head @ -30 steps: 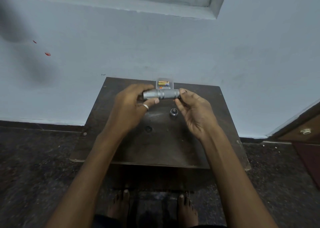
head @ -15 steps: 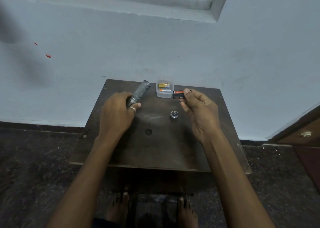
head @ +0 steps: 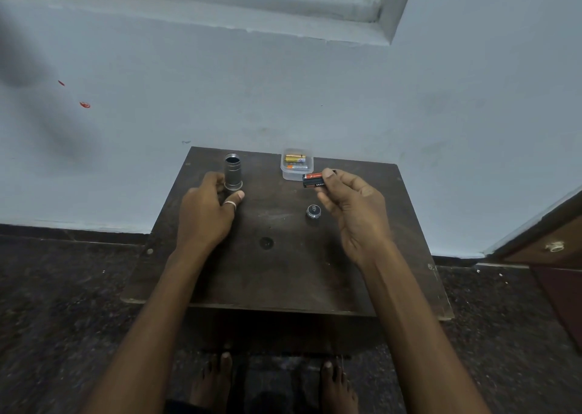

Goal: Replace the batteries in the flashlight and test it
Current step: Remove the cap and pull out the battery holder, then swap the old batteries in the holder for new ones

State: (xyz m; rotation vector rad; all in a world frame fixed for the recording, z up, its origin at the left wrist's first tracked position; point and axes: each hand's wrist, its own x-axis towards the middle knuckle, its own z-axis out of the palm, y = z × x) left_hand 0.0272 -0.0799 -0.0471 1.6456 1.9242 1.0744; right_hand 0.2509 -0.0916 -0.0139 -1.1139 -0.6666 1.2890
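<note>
Pale blue wall (head: 283, 98) behind a dark wooden table (head: 283, 281). Your left hand (head: 204, 218), fingers curled, grips the flashlight (head: 233, 174) upright near the table's far left edge, open end up. Your right hand (head: 356, 212) pinches a black-and-red battery (head: 312, 180) just beside the clear box (head: 289, 176) holding other batteries (head: 295, 158). Small cap (head: 313, 211) rests on the table, near your right palm.

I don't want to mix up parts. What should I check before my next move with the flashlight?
1. The left hand grips the flashlight upright, open end up: ok.
2. Its barrel empty: cannot tell, dark inside.
3. The right hand pinches the black-orange battery: ok.
4. The spare batteries lie in the clear box: ok.
5. The cap lies on the table, untouched: ok.
</note>
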